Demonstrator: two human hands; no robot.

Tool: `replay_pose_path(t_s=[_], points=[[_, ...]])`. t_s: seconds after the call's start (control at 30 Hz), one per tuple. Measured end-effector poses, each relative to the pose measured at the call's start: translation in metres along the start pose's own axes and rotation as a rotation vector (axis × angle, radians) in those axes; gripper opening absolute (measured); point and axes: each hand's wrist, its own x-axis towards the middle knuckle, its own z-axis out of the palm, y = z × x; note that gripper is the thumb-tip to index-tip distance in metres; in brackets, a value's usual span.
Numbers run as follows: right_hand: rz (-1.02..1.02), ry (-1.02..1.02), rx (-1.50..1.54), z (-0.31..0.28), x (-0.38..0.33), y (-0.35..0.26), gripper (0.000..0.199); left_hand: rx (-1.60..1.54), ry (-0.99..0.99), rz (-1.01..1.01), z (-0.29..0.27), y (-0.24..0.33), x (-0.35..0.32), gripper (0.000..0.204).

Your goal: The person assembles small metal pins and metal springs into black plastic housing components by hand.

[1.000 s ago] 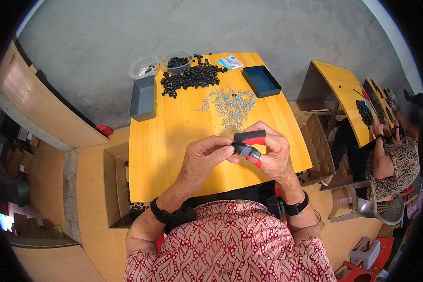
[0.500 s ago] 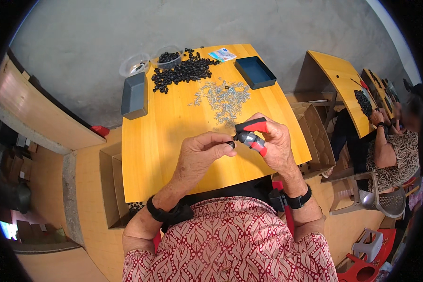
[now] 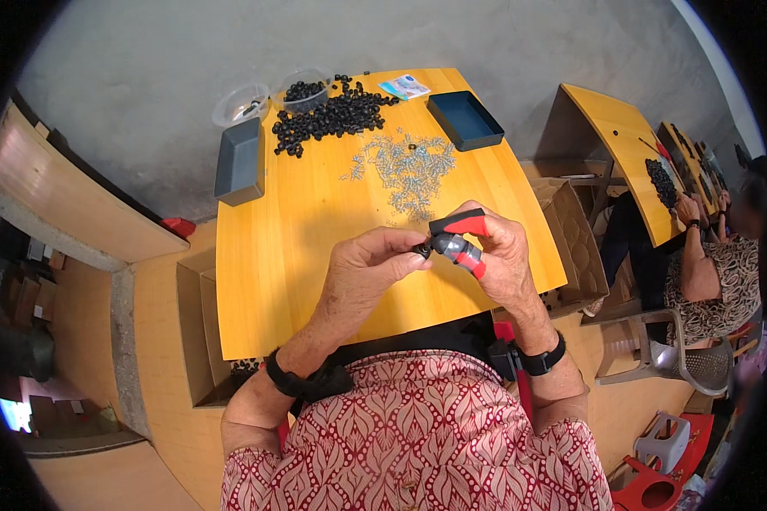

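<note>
My left hand [image 3: 371, 264] pinches a small black round part [image 3: 421, 250] between thumb and fingertips, above the near half of the yellow table. My right hand [image 3: 494, 247] is closed just beside it, its thumb and forefinger in black-and-red finger covers [image 3: 458, 223]. The covered tips meet at the black part, and what they may hold between them is too small to make out. Beyond my hands lies a spread of small silvery screw-like pieces [image 3: 413, 166]. Farther back is a heap of black round parts [image 3: 332, 117].
A grey tray [image 3: 240, 162] stands at the table's left edge, a dark tray [image 3: 464, 121] at its far right. Clear plastic tubs [image 3: 305, 92] sit at the back near a small packet [image 3: 405, 87]. Cardboard boxes [image 3: 571, 234] flank the table. Another person [image 3: 712, 264] works at the right.
The black part has tilted in my left fingers, and its opening now shows. My right fingertips have come closer to it. The view has shifted slightly.
</note>
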Motion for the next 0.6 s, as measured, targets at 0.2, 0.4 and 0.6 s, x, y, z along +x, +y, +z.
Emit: replay_pose_path(t_s=[0.2, 0.4, 0.6], points=[[0.017, 0.014, -0.011, 0.0028, -0.0009, 0.0020, 0.018, -0.080, -0.012, -0.020, -0.0037, -0.0047, 0.0003, 0.023], [0.047, 0.017, -0.044, 0.0062, -0.0025, 0.0010, 0.017, -0.151, -0.028, -0.017, -0.0046, -0.0075, -0.0009, 0.023], [0.081, 0.036, 0.001, 0.0079, -0.0030, 0.0001, 0.016, -0.135, -0.016, -0.025, -0.0041, -0.0058, -0.0009, 0.022]])
